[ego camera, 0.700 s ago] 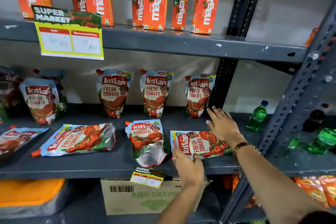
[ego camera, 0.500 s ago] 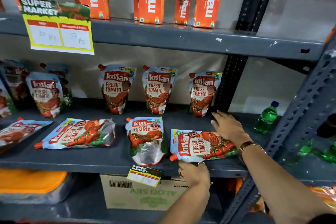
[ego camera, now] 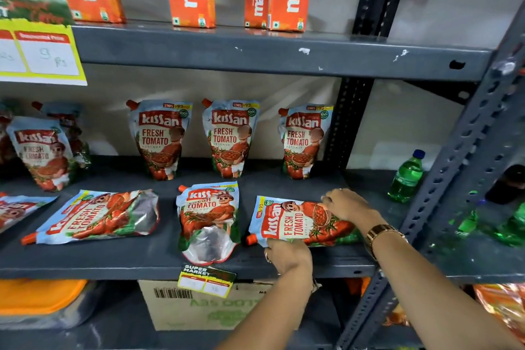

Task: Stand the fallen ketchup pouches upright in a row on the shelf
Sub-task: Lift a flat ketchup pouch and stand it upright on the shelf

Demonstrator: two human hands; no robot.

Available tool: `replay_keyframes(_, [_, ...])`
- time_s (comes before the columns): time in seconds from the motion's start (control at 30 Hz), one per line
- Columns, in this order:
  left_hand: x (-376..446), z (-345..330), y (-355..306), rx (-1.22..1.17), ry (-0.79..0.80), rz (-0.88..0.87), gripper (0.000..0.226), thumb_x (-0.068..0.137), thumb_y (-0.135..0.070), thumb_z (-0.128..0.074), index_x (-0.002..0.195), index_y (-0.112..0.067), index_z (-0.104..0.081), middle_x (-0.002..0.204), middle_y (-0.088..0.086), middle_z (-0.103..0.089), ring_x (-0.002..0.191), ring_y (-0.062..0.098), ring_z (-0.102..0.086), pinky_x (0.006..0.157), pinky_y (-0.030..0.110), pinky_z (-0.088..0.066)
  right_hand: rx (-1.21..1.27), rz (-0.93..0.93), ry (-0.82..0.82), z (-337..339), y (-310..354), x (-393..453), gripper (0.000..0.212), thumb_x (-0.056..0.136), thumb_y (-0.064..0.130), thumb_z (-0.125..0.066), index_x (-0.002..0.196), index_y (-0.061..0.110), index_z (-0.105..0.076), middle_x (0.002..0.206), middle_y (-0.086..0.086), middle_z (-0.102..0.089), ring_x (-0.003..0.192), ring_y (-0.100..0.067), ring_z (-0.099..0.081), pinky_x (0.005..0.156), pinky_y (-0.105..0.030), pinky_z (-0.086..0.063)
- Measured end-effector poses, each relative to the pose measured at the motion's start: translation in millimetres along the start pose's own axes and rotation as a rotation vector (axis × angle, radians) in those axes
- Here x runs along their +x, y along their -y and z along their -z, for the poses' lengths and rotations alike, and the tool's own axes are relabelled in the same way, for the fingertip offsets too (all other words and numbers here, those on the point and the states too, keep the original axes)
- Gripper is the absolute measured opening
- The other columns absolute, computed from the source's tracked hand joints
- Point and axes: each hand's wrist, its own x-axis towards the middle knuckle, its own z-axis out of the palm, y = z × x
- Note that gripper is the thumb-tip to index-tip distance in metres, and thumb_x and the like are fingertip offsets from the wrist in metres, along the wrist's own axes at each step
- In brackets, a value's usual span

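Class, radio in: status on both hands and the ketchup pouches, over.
Left hand and right hand gripping the rightmost fallen pouch, still flat. Two more fallen pouches to its left. Three upright pouches behind; nothing blocking.

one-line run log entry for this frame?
stage: grasping | left hand: spout end of rightmost fallen pouch | right hand: on its base end | pouch: flat on shelf | fallen in view: four

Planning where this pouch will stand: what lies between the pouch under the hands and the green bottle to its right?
In the head view, only bare shelf lies between the held pouch and the green bottle.
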Motion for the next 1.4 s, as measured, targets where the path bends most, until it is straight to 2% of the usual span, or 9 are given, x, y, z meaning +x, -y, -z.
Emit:
replay_keyframes(0.27, [56.3,18.7,-32.5,-0.016,0.109,-0.119,0.027,0.083,-0.004,-0.055,0.109,0.001,-0.060,0.114,0.025,-0.065,0.104,0.036,-0.061,0.091,0.040,-0.052,0.232,-0.185,0.149,19.2,-13.4,-5.9,0.040,0.082,0.045,-0.057,0.057,0.014,-0.056,0.048,-0.001,-0.061,0.046,-0.015,-0.060,0.047,-0.020,-0.047])
replay_keyframes(0.4, [45.9,13.0,-19.4,-0.190,-0.004,0.021,0.042,0.080,-0.005,-0.061,0.119,0.002,-0.049,0.124,0.025,-0.056,0.109,0.040,-0.057,0.088,0.043,-0.052,0.499,-0.233,0.050,9.7,-13.4,-1.0,0.038,0.086,0.044,-0.054,0.062,0.015,-0.050,0.066,-0.006,-0.058,0.060,-0.021,-0.055,0.061,-0.029,-0.046])
replay_keyframes(0.57, [16.2,-1.4,-6.5,-0.287,0.257,0.217,0.027,0.083,-0.002,-0.059,0.109,0.003,-0.054,0.119,0.021,-0.058,0.106,0.036,-0.057,0.074,0.041,-0.054,0.680,-0.262,0.183,-5.9,-8.7,-6.2,0.028,0.084,0.030,-0.063,0.062,0.014,-0.059,0.083,-0.009,-0.066,0.083,-0.028,-0.065,0.079,-0.032,-0.050])
replay_keyframes(0.73, [26.1,8.0,-38.5,-0.234,0.328,0.182,0.021,0.080,0.012,-0.048,0.070,-0.005,-0.053,0.070,0.008,-0.053,0.077,0.025,-0.051,0.069,0.036,-0.048,0.622,-0.307,0.179,-7.6,-5.3,-10.5,0.023,0.085,0.021,-0.059,0.065,0.012,-0.054,0.061,-0.004,-0.060,0.055,-0.016,-0.055,0.060,-0.022,-0.043])
replay_keyframes(0.8, [35.4,13.3,-49.0,-0.177,0.343,0.147,0.016,0.078,0.011,-0.049,0.074,-0.004,-0.054,0.078,0.013,-0.060,0.080,0.027,-0.058,0.072,0.038,-0.052,0.654,-0.373,0.261,-8.6,-2.8,-16.9,0.023,0.086,0.018,-0.057,0.064,0.012,-0.052,0.048,-0.003,-0.061,0.043,-0.013,-0.057,0.048,-0.021,-0.044])
replay_keyframes(0.9, [53.9,15.6,-52.0,-0.094,0.305,0.093,0.012,0.075,0.007,-0.055,0.069,-0.003,-0.053,0.101,0.018,-0.064,0.108,0.033,-0.057,0.098,0.047,-0.046,0.903,-0.460,0.366,-11.4,-0.3,-25.9,0.023,0.088,0.027,-0.058,0.083,0.006,-0.050,0.072,-0.013,-0.060,0.063,-0.023,-0.060,0.049,-0.033,-0.049])
replay_keyframes(1.07, [59.0,15.5,-45.3,-0.019,0.366,0.090,0.021,0.078,-0.004,-0.065,0.096,-0.003,-0.056,0.104,0.014,-0.062,0.095,0.027,-0.057,0.081,0.036,-0.047,1.164,-0.516,0.259,-22.6,2.5,-24.2,0.020,0.086,0.021,-0.062,0.093,0.004,-0.055,0.076,-0.011,-0.061,0.067,-0.023,-0.059,0.052,-0.031,-0.047])
replay_keyframes(1.23, [62.8,12.2,-45.2,-0.034,0.341,0.061,0.015,0.075,0.004,-0.065,0.072,-0.005,-0.055,0.104,0.014,-0.065,0.106,0.029,-0.057,0.096,0.038,-0.045,1.262,-0.529,0.204,-20.3,11.6,-22.2,0.004,0.084,-0.001,-0.058,0.087,0.002,-0.056,0.072,-0.011,-0.060,0.060,-0.022,-0.058,0.039,-0.023,-0.046])
replay_keyframes(1.4, [58.1,5.1,-55.5,-0.088,0.335,-0.086,0.026,0.074,0.010,-0.062,0.064,-0.013,-0.055,0.077,0.003,-0.063,0.087,0.018,-0.052,0.066,0.024,-0.042,1.340,-0.470,-0.009,-6.6,15.8,-21.1,0.015,0.082,-0.006,-0.057,0.096,0.000,-0.056,0.087,-0.015,-0.062,0.053,-0.020,-0.059,0.042,-0.024,-0.046])
